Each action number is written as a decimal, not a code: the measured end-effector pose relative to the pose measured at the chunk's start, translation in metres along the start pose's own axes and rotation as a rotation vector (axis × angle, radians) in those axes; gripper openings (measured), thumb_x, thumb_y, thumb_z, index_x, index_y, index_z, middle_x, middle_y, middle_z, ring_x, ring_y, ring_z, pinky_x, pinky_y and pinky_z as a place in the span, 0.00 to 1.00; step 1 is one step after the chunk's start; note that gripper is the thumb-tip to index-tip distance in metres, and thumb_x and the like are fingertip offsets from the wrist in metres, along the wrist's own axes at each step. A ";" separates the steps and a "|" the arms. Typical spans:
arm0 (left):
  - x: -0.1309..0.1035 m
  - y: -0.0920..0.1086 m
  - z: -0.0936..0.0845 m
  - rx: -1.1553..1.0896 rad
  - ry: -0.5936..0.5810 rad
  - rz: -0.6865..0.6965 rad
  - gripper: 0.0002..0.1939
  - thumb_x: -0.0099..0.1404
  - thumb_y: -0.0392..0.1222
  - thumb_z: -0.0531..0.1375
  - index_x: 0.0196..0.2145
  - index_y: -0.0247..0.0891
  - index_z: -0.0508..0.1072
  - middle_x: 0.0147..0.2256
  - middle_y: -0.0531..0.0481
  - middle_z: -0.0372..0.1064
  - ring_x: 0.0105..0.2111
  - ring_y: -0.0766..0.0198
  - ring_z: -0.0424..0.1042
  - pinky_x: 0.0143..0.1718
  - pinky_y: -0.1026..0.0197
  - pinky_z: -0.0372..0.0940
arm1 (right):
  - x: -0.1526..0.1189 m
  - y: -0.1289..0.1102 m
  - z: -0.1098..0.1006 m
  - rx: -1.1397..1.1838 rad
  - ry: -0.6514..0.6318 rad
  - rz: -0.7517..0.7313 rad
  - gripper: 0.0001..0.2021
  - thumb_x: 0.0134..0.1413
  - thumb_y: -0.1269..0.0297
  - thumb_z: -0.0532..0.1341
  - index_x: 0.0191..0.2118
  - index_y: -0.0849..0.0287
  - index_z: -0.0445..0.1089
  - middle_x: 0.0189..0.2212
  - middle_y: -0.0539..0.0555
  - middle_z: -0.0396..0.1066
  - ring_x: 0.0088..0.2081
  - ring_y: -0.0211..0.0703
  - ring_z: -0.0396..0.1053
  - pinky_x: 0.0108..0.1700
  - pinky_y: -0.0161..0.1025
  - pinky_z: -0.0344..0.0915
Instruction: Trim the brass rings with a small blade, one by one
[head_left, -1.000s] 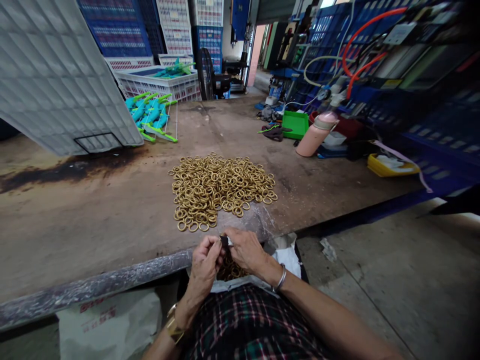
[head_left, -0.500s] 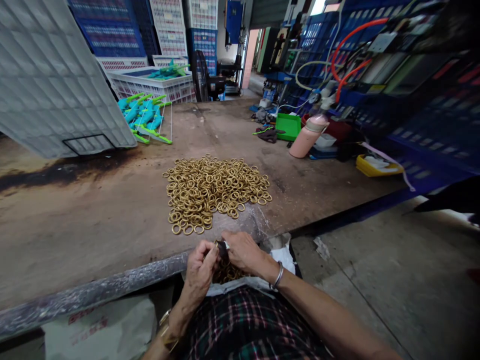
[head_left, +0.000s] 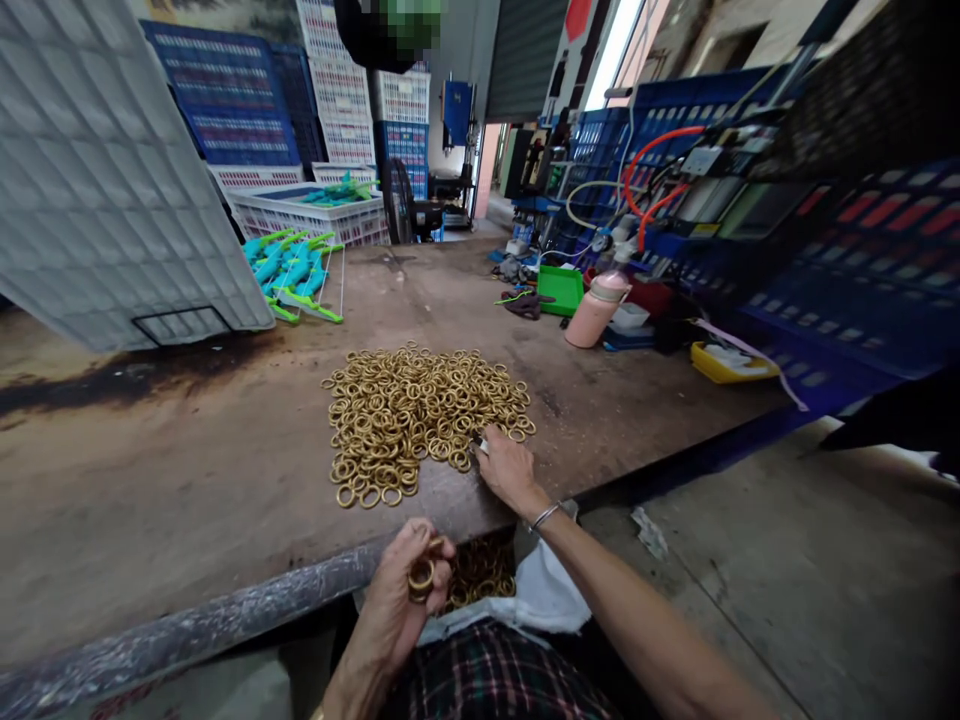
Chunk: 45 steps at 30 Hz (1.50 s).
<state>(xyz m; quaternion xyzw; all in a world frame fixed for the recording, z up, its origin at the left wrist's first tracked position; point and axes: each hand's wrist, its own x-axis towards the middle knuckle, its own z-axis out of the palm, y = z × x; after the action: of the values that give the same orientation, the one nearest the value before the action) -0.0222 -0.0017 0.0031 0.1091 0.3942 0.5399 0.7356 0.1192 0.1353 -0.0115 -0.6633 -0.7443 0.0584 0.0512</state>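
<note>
Brass-coloured rings [head_left: 405, 400] lie in a wide pile on the worn brown table [head_left: 225, 470]. My left hand [head_left: 409, 585], near the table's front edge, has its fingers curled round a few rings [head_left: 421, 575]. At the pile's right front edge is my right hand [head_left: 506, 468], its fingers pinched on a small dark and white item [head_left: 480, 443] too small to name. Below the table edge, a white bag [head_left: 551, 590] on my lap holds more rings [head_left: 480, 575].
A pink bottle [head_left: 594, 312], a green tray [head_left: 561, 290] and a yellow tray [head_left: 731, 362] stand at the right. Teal and lime plastic parts [head_left: 296, 270] lie back left, beside a grey-white panel [head_left: 135, 180]. Crates [head_left: 225, 100] are stacked behind.
My right hand has moved away from my left, forward to the ring pile. My left hand has turned and now shows rings in its fingers. The view has tilted up.
</note>
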 end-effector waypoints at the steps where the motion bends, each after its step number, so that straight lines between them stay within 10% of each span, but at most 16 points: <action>1: 0.000 0.001 -0.001 -0.028 -0.010 -0.014 0.13 0.52 0.46 0.63 0.30 0.38 0.64 0.25 0.54 0.66 0.17 0.74 0.59 0.13 0.73 0.47 | 0.001 -0.001 0.001 0.005 0.000 0.000 0.10 0.57 0.62 0.51 0.42 0.59 0.61 0.36 0.57 0.70 0.36 0.44 0.70 0.32 0.35 0.56; 10: 0.008 0.001 -0.003 -0.071 0.029 -0.009 0.16 0.47 0.45 0.67 0.22 0.33 0.64 0.25 0.51 0.65 0.21 0.72 0.63 0.13 0.73 0.46 | -0.002 0.008 0.002 0.170 0.068 -0.090 0.07 0.53 0.71 0.50 0.38 0.60 0.62 0.33 0.56 0.68 0.34 0.42 0.67 0.32 0.34 0.55; 21: 0.012 0.009 -0.003 0.338 0.216 0.203 0.20 0.49 0.55 0.62 0.33 0.37 0.65 0.18 0.60 0.58 0.14 0.76 0.54 0.13 0.73 0.44 | -0.060 -0.028 -0.001 0.699 -0.001 -0.609 0.07 0.52 0.73 0.51 0.36 0.59 0.63 0.30 0.52 0.67 0.32 0.38 0.63 0.36 0.33 0.58; 34: 0.009 0.008 -0.012 0.849 0.283 0.652 0.08 0.55 0.45 0.58 0.25 0.39 0.73 0.23 0.52 0.67 0.26 0.64 0.63 0.31 0.64 0.59 | -0.061 -0.041 -0.007 0.915 -0.252 -0.351 0.12 0.56 0.63 0.50 0.25 0.61 0.63 0.19 0.45 0.59 0.23 0.33 0.57 0.27 0.30 0.54; 45: 0.009 0.006 -0.014 0.563 0.105 0.213 0.17 0.55 0.55 0.57 0.30 0.37 0.64 0.19 0.59 0.58 0.14 0.75 0.55 0.14 0.71 0.47 | -0.061 -0.042 -0.016 0.838 -0.212 -0.411 0.10 0.55 0.64 0.50 0.25 0.60 0.62 0.21 0.45 0.58 0.24 0.33 0.55 0.29 0.30 0.53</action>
<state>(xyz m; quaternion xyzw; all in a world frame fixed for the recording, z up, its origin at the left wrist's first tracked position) -0.0356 0.0046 -0.0065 0.3216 0.5522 0.4884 0.5942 0.0874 0.0703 0.0111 -0.4149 -0.7737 0.4094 0.2482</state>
